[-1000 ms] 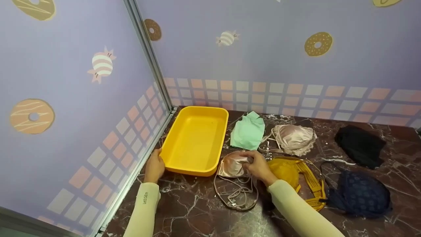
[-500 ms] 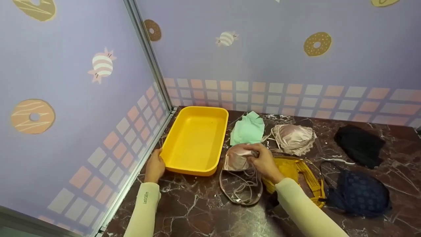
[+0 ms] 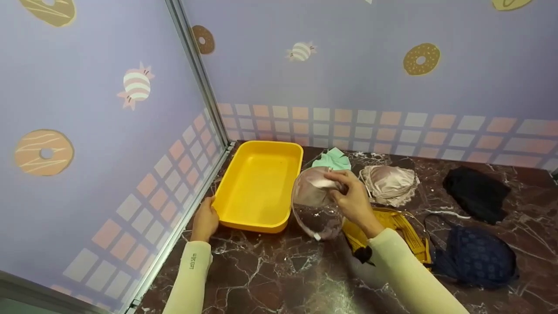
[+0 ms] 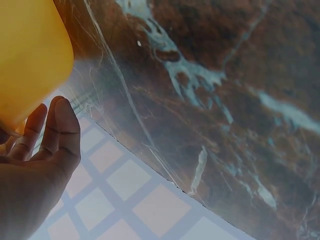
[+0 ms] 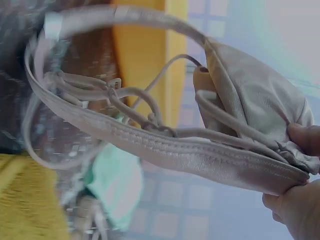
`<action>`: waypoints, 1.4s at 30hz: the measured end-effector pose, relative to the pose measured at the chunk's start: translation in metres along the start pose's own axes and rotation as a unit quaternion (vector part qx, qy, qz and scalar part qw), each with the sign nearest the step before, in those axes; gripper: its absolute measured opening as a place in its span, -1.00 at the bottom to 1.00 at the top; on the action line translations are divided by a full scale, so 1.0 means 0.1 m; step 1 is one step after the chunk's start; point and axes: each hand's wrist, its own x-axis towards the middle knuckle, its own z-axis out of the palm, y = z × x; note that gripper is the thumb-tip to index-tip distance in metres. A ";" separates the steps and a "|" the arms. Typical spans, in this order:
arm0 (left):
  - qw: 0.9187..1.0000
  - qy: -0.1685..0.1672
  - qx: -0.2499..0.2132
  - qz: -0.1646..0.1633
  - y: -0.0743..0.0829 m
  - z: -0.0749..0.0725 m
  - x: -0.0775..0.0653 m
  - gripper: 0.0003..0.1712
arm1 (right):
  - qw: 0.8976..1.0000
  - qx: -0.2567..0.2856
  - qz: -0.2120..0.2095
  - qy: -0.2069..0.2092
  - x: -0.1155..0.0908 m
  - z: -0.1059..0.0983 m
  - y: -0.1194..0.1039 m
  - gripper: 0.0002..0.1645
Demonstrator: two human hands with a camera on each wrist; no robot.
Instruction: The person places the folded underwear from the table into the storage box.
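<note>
A pink satin bra (image 3: 316, 187) hangs from my right hand (image 3: 353, 203), off the countertop, to the right of the yellow tray (image 3: 231, 226). Thumb and fingers pinch the bra at one end in the right wrist view, its straps and band trailing in a loop. My left hand (image 3: 205, 219) holds the tray's wall at its front left corner. In the left wrist view several fingers (image 4: 65, 122) of that hand lie curled beside the yellow wall. A mint green garment (image 3: 333, 159) sits behind the hanging bra, partly hidden by it.
A second pink satin bra (image 3: 390, 183) lies behind my right hand. Near that forearm is a mustard yellow bra (image 3: 405, 231). A black garment (image 3: 477, 192) and a navy bra (image 3: 481, 257) lie farther right. Patterned walls border the marbled countertop (image 3: 261, 279) left and back.
My right hand has lifted the pink bra up and slightly right, and its loop of straps has come off the countertop. My left hand and the tray have stayed put.
</note>
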 end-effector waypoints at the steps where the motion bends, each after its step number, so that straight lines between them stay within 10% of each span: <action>1: 1.000 0.001 0.001 0.002 0.00 0.00 0.00 -0.55 | 1.000 0.007 -0.012 0.004 0.00 0.00 -0.09 -0.50; 25: 1.000 0.014 0.006 0.021 -0.01 -0.01 -0.03 -0.57 | 0.979 0.102 -0.165 0.057 0.39 0.57 -0.84 -0.56; 36: 1.000 0.010 0.004 0.013 -0.01 0.02 -0.04 -0.58 | 0.978 0.126 -0.160 0.043 0.39 0.96 -0.68 -0.55; 42: 1.000 0.016 0.010 0.010 0.01 0.00 -0.04 -0.58 | 0.984 0.129 -0.119 0.031 0.34 1.25 -0.21 -0.53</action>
